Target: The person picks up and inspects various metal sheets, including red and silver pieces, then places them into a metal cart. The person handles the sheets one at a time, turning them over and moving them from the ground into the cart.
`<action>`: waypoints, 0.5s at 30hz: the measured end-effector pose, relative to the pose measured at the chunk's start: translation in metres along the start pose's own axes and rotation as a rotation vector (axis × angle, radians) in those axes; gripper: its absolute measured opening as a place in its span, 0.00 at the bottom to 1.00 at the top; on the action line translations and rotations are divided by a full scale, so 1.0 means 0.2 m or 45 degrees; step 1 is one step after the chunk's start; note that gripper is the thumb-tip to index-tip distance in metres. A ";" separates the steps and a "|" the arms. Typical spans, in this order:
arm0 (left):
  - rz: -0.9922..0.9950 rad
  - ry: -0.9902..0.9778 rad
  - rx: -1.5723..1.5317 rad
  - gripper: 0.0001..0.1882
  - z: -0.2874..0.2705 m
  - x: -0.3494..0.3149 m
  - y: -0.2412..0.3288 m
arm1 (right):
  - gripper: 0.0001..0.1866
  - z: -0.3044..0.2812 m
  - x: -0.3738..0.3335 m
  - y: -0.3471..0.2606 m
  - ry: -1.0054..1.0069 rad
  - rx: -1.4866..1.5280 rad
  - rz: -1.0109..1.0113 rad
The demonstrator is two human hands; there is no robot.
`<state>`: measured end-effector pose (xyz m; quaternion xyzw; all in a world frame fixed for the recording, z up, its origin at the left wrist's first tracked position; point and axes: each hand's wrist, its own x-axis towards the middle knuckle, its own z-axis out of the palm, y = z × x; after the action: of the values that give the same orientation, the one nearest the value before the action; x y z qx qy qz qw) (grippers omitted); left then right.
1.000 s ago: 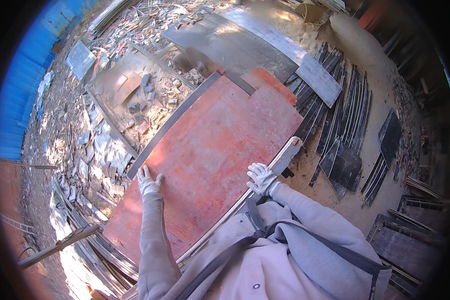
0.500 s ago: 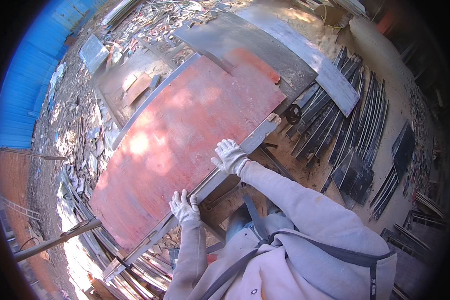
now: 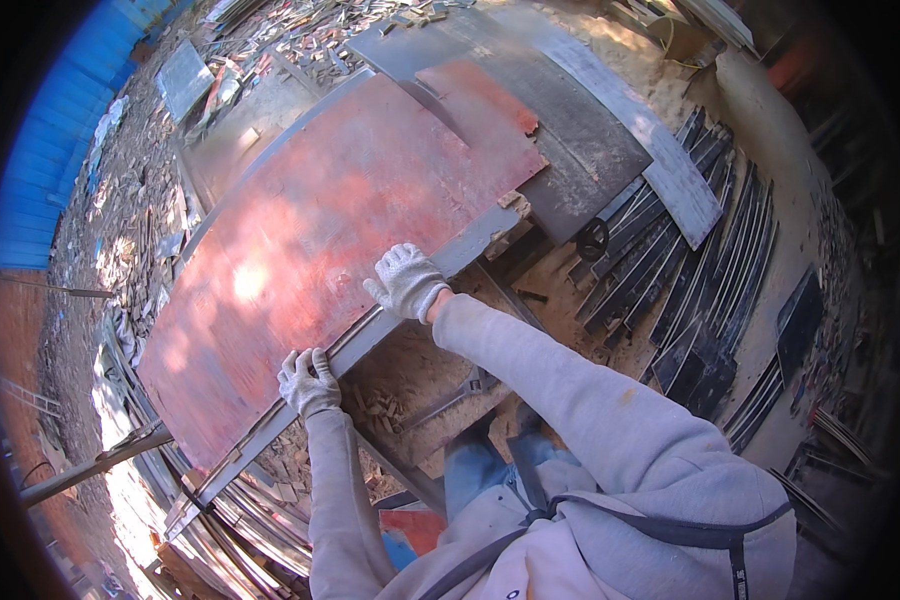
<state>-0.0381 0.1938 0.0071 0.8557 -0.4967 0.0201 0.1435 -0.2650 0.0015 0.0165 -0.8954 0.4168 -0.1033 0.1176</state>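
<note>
A large red plywood board (image 3: pixel 300 250) with a worn surface lies flat in front of me. Along its near edge runs a grey rail (image 3: pixel 470 240). My left hand (image 3: pixel 308 382), in a whitish knit glove, rests on the board's near edge, fingers slightly bent and thumb apart. Farther right, my right hand (image 3: pixel 407 282) in a matching glove lies on top near the same edge, fingers extended. Neither hand is wrapped round anything that I can see. A narrower reddish piece (image 3: pixel 485 120) with a broken end adjoins the board's far right side.
Beyond lies a dark sheet (image 3: pixel 590 150) and a pale plank (image 3: pixel 660 150). Black strips (image 3: pixel 730 270) are piled at right, near a black handwheel (image 3: pixel 592 238). A metal pipe (image 3: pixel 100 465) and long thin strips (image 3: pixel 240 530) are at lower left. Wood scraps (image 3: pixel 370 25) cover the far ground.
The red board and its near rail have moved left and away relative to the dark sheet. Both my hands have travelled with them, and the view has shifted slightly.
</note>
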 end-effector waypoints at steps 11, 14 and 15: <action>-0.011 0.037 -0.018 0.18 0.04 0.09 -0.02 | 0.22 0.07 0.05 0.04 0.270 0.052 -0.148; -0.020 0.000 -0.001 0.18 0.02 0.07 -0.01 | 0.23 0.05 0.01 0.06 0.200 0.070 -0.198; -0.023 0.005 -0.009 0.18 0.03 0.07 -0.01 | 0.23 0.05 0.03 0.06 0.185 0.076 -0.203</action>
<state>-0.0304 0.1805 0.0041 0.8597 -0.4887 0.0189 0.1476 -0.2679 -0.0090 0.0042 -0.9120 0.3483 -0.1893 0.1053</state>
